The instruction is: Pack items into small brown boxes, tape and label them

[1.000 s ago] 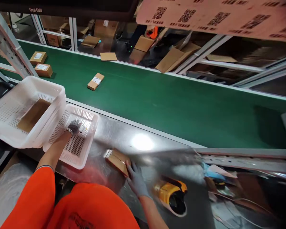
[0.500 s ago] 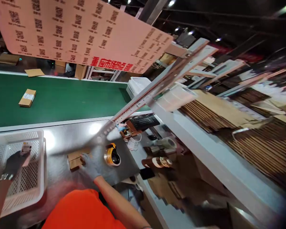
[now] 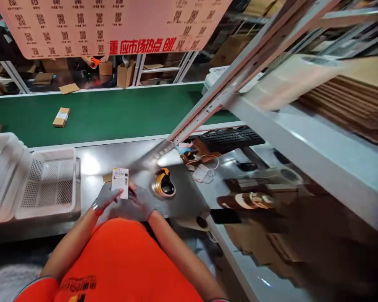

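Both my hands wear grey gloves and meet over the steel worktop [image 3: 182,199] in front of my orange shirt. My left hand [image 3: 106,196] pinches a white printed label [image 3: 120,182] by its lower edge and holds it upright. My right hand [image 3: 140,200] is curled beside it, fingers touching the label's lower right corner. A small cardboard box [image 3: 107,178] lies flat on the worktop just behind the label, mostly hidden by it. A yellow tape dispenser [image 3: 164,185] sits to the right of my hands.
White perforated baskets [image 3: 45,184] stand at the left. A green conveyor belt [image 3: 113,111] carries a small labelled box [image 3: 61,117]. A slanted metal frame bar [image 3: 208,105], a black keyboard [image 3: 229,136], a phone [image 3: 224,215] and stacked flat cardboard [image 3: 349,105] lie right.
My left hand left the basket carrying the white label and came to the middle. My right hand came off the cardboard box and joined it at the label. The view swung right.
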`<action>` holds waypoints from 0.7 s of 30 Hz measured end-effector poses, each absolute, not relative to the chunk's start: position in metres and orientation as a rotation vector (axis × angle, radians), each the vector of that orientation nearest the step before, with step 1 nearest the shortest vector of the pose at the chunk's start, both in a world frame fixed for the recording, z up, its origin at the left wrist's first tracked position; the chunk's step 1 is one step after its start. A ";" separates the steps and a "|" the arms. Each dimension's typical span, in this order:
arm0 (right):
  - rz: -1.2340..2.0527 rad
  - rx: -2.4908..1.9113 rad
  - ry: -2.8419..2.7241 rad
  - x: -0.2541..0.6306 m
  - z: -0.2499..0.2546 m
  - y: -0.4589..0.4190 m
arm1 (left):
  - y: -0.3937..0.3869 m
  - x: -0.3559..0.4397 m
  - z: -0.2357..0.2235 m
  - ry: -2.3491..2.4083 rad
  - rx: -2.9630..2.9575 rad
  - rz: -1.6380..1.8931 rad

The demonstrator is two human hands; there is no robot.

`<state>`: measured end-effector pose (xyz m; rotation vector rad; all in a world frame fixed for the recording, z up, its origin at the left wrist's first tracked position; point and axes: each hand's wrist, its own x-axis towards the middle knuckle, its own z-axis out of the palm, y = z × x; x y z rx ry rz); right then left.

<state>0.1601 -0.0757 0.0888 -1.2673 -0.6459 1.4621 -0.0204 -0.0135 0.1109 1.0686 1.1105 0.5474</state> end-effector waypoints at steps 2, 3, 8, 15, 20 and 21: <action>1.500 -1.242 -0.607 0.172 0.090 -0.093 | -0.020 -0.006 0.109 1.114 0.981 0.653; 1.499 -1.232 -0.593 0.177 0.090 -0.103 | -0.024 0.002 0.107 1.112 0.949 0.688; 1.426 -1.198 -0.548 0.198 0.093 -0.139 | -0.048 0.038 0.102 1.116 0.881 0.726; 1.413 -1.163 -0.416 0.217 0.089 -0.171 | -0.077 0.069 0.105 1.138 0.890 0.735; 1.426 -1.136 -0.372 0.229 0.083 -0.182 | -0.091 0.084 0.103 1.160 0.903 0.718; 1.425 -1.133 -0.371 0.231 0.082 -0.184 | -0.093 0.086 0.103 1.166 0.907 0.716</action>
